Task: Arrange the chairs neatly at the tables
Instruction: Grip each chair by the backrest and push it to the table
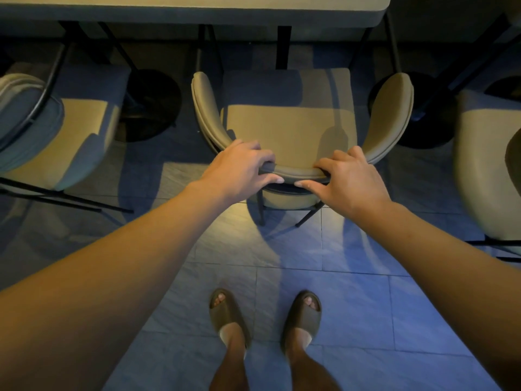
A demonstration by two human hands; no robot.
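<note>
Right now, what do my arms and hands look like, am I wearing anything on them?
Both arms are bare from as far up as the view shows down to the wrists: no sleeves in view. The left hand and right hand wear no gloves, and no watch, bracelet or ring shows. Fingernails look short and unpainted.

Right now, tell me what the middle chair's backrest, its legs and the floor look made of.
Backrest: smooth tan upholstery, probably faux leather, with seamed edges and a soft sheen.
Legs: thin black rods, likely painted metal.
Floor: matte grey tiles, grout lines visible.
</note>
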